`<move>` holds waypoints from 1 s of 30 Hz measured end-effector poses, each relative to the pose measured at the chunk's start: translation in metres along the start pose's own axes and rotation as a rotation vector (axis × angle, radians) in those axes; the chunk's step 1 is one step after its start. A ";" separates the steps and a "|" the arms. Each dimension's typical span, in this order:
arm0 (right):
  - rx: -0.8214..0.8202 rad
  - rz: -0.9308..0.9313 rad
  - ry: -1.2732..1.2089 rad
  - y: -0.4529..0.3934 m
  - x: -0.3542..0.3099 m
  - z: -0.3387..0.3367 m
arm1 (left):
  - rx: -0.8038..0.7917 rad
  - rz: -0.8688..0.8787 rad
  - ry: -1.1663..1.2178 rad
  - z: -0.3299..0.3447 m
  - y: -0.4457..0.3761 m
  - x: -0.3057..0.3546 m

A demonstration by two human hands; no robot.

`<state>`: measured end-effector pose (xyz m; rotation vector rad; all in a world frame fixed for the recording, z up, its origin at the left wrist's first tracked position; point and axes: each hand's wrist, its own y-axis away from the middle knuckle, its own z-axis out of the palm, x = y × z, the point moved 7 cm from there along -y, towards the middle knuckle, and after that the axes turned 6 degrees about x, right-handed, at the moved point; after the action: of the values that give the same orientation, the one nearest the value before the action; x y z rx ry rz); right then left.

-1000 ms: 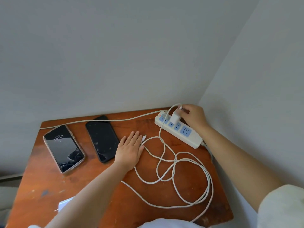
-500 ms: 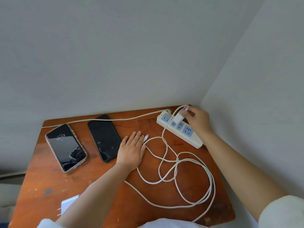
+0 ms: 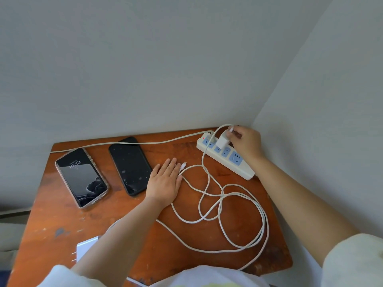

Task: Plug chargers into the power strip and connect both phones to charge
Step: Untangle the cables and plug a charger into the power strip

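A white power strip [image 3: 240, 165] with blue sockets lies at the table's far right corner. A small white charger [image 3: 222, 141] stands on its second socket, and my right hand [image 3: 245, 142] pinches the cable plug at the charger's top. Its long white cable [image 3: 222, 195] loops over the table, with its free end [image 3: 183, 166] beside my left hand [image 3: 164, 182]. That hand lies flat on the wood, holding nothing. Two phones lie to the left: one with a lit screen [image 3: 81, 177] and one dark [image 3: 130, 165]. A second white charger [image 3: 84, 249] is partly hidden under my left forearm.
The small wooden table [image 3: 51, 220] sits in a corner between two grey walls. The strip's own cord [image 3: 128, 143] runs along the table's back edge to the left. Bare wood shows at the front left.
My right hand has gone on holding the charger at the strip's second socket. The charger now stands upright on it. My left hand has stayed flat in place.
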<state>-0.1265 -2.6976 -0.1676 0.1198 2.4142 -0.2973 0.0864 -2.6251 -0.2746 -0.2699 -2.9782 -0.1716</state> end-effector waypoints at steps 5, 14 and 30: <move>-0.036 -0.193 0.083 0.017 -0.015 0.005 | -0.003 -0.006 0.004 0.000 0.000 0.000; -0.014 -0.220 0.095 0.019 -0.017 0.004 | 0.003 -0.002 0.008 -0.001 0.001 0.000; -0.034 0.120 -0.084 -0.016 0.008 0.002 | 0.017 0.008 -0.003 0.003 0.001 -0.001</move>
<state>-0.1335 -2.7138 -0.1715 0.2317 2.3171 -0.2024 0.0871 -2.6241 -0.2773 -0.2797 -2.9796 -0.1450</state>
